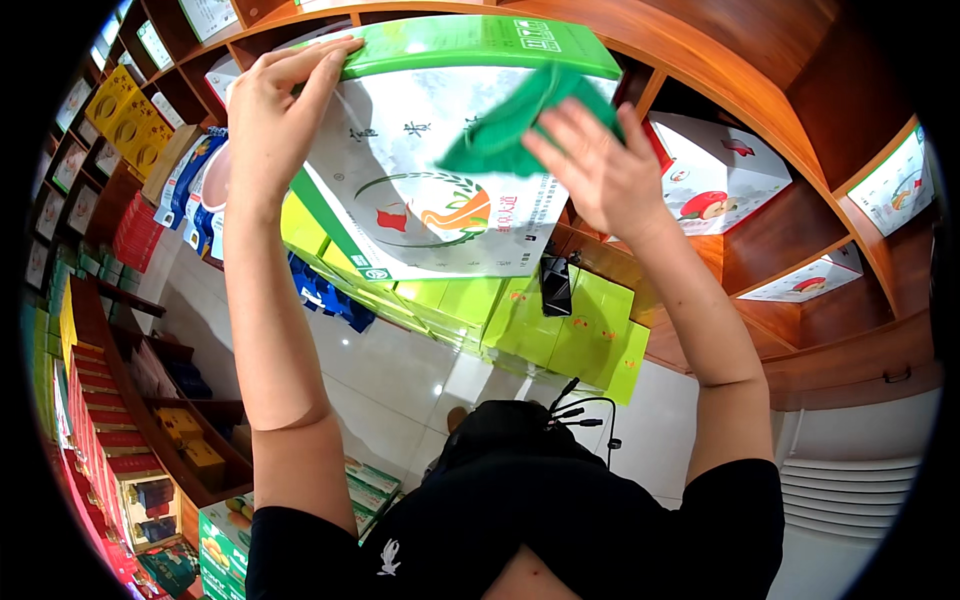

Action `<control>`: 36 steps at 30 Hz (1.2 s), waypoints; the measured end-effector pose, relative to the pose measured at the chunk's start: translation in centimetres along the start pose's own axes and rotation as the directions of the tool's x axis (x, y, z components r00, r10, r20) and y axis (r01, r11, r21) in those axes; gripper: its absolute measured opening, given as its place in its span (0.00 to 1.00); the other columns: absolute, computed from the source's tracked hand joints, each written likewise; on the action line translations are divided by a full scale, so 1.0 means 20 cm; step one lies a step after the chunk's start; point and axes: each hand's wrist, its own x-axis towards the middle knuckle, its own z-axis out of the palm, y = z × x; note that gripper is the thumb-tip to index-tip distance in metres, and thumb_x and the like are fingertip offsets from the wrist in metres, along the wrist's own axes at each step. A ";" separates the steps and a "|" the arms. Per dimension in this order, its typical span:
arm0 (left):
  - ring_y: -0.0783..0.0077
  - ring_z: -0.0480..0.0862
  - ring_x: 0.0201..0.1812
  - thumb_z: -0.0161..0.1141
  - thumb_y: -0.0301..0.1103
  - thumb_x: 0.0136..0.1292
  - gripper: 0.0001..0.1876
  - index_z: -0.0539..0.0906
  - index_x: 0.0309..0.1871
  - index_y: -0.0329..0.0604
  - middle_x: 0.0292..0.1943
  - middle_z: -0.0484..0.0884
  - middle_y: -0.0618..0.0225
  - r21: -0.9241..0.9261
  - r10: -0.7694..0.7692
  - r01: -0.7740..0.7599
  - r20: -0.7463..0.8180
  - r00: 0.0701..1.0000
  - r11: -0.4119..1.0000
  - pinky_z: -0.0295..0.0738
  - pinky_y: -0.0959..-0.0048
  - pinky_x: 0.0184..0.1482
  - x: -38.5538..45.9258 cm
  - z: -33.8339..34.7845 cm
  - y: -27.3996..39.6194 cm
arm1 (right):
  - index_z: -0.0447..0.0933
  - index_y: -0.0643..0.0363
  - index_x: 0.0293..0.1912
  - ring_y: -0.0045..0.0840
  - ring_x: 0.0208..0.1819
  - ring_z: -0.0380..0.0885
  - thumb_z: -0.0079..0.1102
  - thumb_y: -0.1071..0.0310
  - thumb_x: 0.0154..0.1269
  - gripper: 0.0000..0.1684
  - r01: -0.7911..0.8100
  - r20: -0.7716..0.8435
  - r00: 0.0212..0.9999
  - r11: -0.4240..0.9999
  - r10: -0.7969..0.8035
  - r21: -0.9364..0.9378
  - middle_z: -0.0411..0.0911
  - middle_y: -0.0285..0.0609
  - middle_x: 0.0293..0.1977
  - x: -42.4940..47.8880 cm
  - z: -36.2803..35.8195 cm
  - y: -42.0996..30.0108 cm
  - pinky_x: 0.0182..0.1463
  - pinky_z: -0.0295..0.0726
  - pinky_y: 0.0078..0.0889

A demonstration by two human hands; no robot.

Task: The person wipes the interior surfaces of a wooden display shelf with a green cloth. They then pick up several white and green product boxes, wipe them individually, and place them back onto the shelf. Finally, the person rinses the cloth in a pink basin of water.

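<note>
A large white and green cardboard box (pixel 420 150), printed with a logo and writing, stands tilted before me at the shelf. My left hand (pixel 281 112) grips its top left edge, thumb on the front and fingers over the green top. On the right part of the white front lies a green cloth (pixel 502 127), bunched and folded. My right hand (pixel 592 161), slightly blurred, holds this cloth against the box with the fingers spread over it. Part of the printing is hidden behind the cloth.
Wooden shelves (pixel 802 172) curve around the back and right, holding a white box with an apple picture (pixel 720 176). Below stand stacked lime-green boxes (pixel 525 330) with a black phone (pixel 556 289) on them. Red boxes (pixel 97 420) and a juice carton (pixel 225 540) are at left.
</note>
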 end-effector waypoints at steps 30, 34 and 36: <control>0.71 0.83 0.51 0.66 0.21 0.67 0.06 0.92 0.42 0.33 0.42 0.91 0.62 -0.581 -0.096 0.230 0.252 0.963 0.781 0.73 0.72 0.59 0.17 0.02 -0.37 | 0.71 0.59 0.64 0.63 0.70 0.60 0.60 0.54 0.72 0.28 -0.583 0.444 0.741 0.154 0.505 0.798 0.64 0.60 0.69 -0.50 0.04 -0.85 0.74 0.59 0.62; 0.75 0.78 0.50 0.75 0.27 0.62 0.06 0.88 0.31 0.38 0.44 0.82 0.68 -0.327 -0.239 0.208 -0.058 0.969 0.922 0.71 0.74 0.57 0.17 0.02 -0.27 | 0.72 0.60 0.61 0.58 0.60 0.70 0.61 0.55 0.73 0.25 -0.562 0.463 0.681 -0.001 0.567 0.827 0.72 0.58 0.60 -0.43 0.00 -0.78 0.65 0.69 0.57; 0.73 0.77 0.54 0.72 0.38 0.67 0.11 0.88 0.46 0.43 0.50 0.80 0.66 -0.037 -0.226 0.223 -0.194 0.955 0.974 0.70 0.69 0.61 0.08 0.02 -0.01 | 0.74 0.60 0.58 0.58 0.56 0.73 0.63 0.59 0.72 0.22 -0.545 0.398 0.697 0.080 0.597 0.835 0.76 0.57 0.55 -0.38 -0.04 -0.70 0.60 0.73 0.55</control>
